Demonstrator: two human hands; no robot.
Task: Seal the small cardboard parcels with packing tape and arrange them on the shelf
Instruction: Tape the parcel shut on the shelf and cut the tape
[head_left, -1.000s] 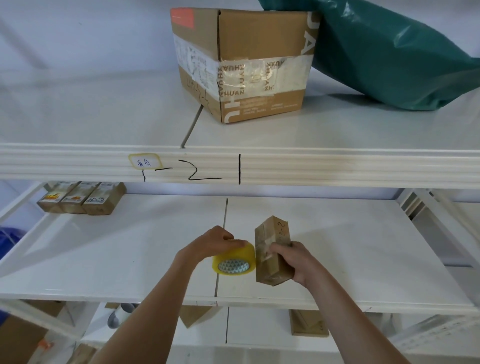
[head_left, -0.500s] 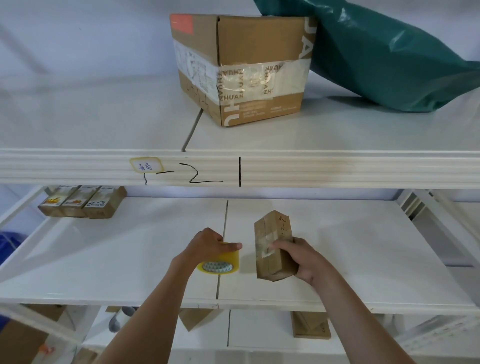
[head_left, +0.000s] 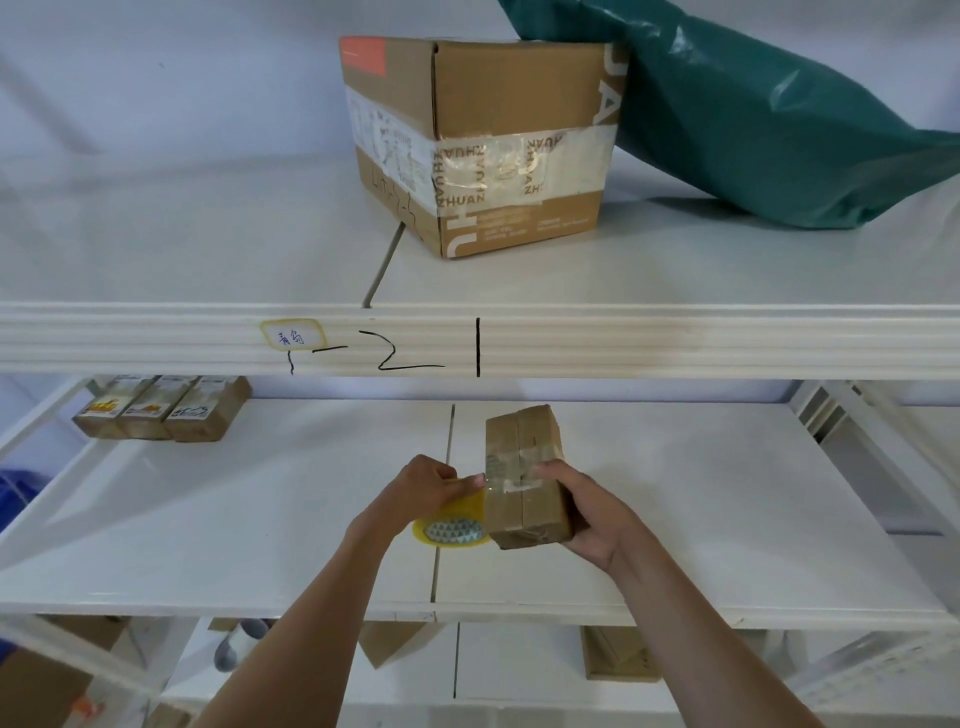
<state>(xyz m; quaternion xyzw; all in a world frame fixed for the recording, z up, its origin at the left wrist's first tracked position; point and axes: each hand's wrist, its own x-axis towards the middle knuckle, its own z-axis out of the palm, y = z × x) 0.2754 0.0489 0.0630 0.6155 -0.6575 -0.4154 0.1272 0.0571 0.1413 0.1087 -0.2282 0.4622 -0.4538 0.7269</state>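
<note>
The small cardboard parcel (head_left: 524, 478) stands on end above the middle shelf (head_left: 675, 519), near its front edge, at about 6 o'clock in the view. The right hand (head_left: 582, 512) holds it from the 3 o'clock side, fingers (head_left: 545, 470) curled onto its taped face. The left hand (head_left: 423, 491) grips the yellow roll of packing tape (head_left: 452, 527), which sits just beside the parcel at its 9 o'clock side, touching it; the thumb and forefinger pinch at the parcel's left edge where a clear strip of tape crosses it. At 10 o'clock, at the back of the same shelf, three small labelled parcels (head_left: 161, 410) stand side by side, touching. On the upper shelf (head_left: 182, 249), at 12 o'clock, sits a large taped carton (head_left: 483, 140), with a green plastic bag (head_left: 769, 119) leaning against it at 2 o'clock. The upper shelf's front edge carries a handwritten label (head_left: 292, 335) and black marker strokes.
</note>
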